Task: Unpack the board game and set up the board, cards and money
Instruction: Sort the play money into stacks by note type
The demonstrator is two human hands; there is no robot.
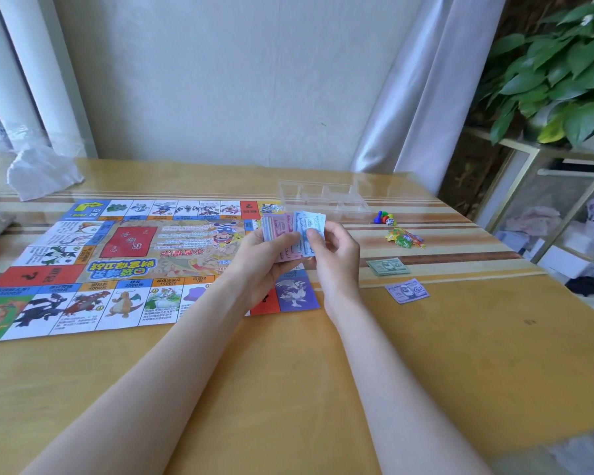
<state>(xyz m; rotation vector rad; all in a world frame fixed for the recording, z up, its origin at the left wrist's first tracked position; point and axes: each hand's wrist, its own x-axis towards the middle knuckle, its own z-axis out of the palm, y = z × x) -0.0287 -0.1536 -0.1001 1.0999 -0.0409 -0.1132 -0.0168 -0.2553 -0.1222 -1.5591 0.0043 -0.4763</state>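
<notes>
- Both forearms are reaching forward over the wooden table [288, 389], with the hands meeting above the right edge of the game board [124, 265].
- The left hand [261, 255] is curling its fingers under a fan of play money [290, 234], with the thumb pressing across the top of the pink notes.
- The right hand [333, 248] is pinching the blue note [307, 224] at the front of that fan between thumb and forefinger, while the other fingers are bending loosely behind.
- One game board is lying flat and unfolded on the left half of the table, printed with cartoon creatures and coloured squares.
- Two small piles of money are lying on the table to the right of the hands: one green pile [388, 266], and nearer the camera one purple note [407, 291], the two sitting apart.
- One clear plastic tray [323, 197] is sitting just past the board's far right corner.
- A little cluster of coloured pawns with a die [384, 218] is standing right of the tray; I cannot count the pawns exactly.
- One heap of bright small pieces [405, 238] is lying just nearer than the pawns; what they are is unclear.
- One crumpled plastic bag [42, 173] is sitting at the far left.
- One leafy plant [563, 70] is hanging over a shelf on the right.
</notes>
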